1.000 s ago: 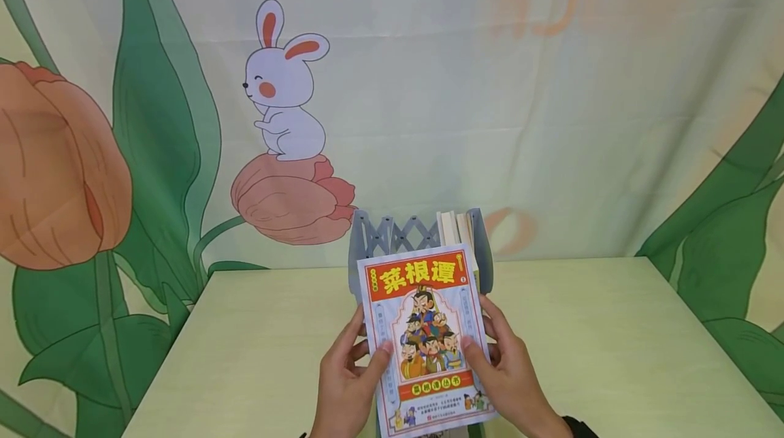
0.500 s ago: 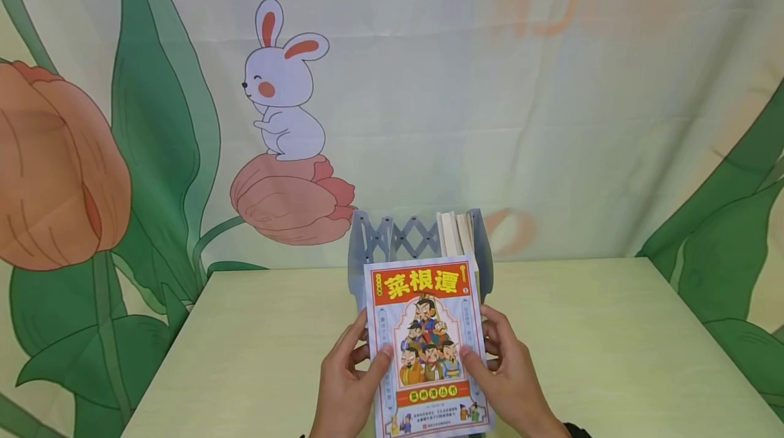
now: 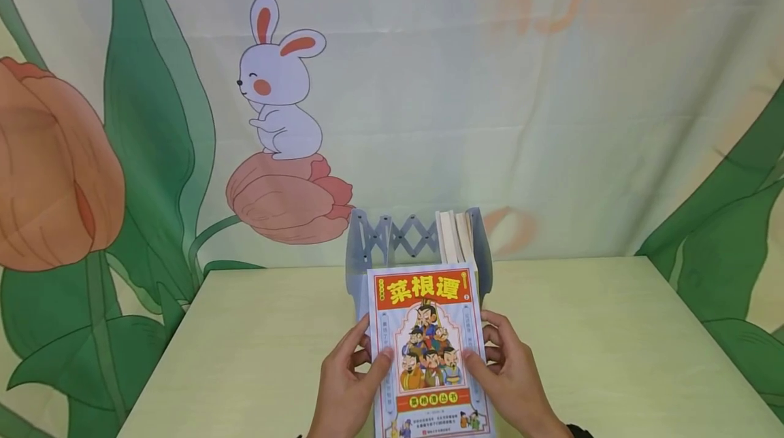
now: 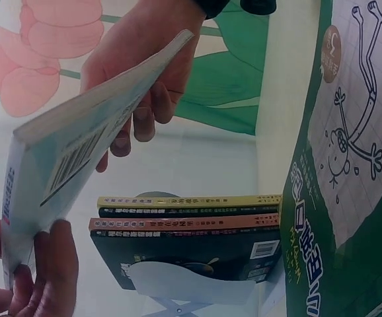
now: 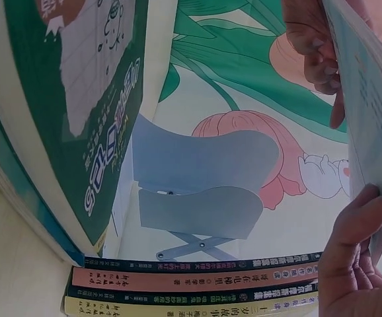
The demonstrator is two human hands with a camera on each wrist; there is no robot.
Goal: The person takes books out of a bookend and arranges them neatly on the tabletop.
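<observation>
A thin comic-style book (image 3: 429, 400) with a red title band and cartoon figures on its cover is held between both hands, tilted up. My left hand (image 3: 349, 377) grips its left edge, thumb on the cover and fingers behind. On the right edge my right hand (image 3: 514, 377) holds it the same way. In the left wrist view, the book's pale back with a barcode (image 4: 78, 155) shows. Below the held book lies a green book (image 5: 115, 112) with a doodle figure on its cover, resting on at least one other book. Behind stands a grey-blue expandable book rack (image 3: 357, 271).
Several upright books (image 4: 184, 241) stand at the rack's right end, against its end plate (image 3: 480, 254). The rack's left part shows bare crossed struts (image 3: 413, 237). A pale table (image 3: 257, 349) spreads to both sides, with a printed rabbit-and-tulip curtain (image 3: 422, 105) behind.
The book has come down slightly and turned straighter, so more of the rack shows above it. Both hands keep their grip and have barely moved.
</observation>
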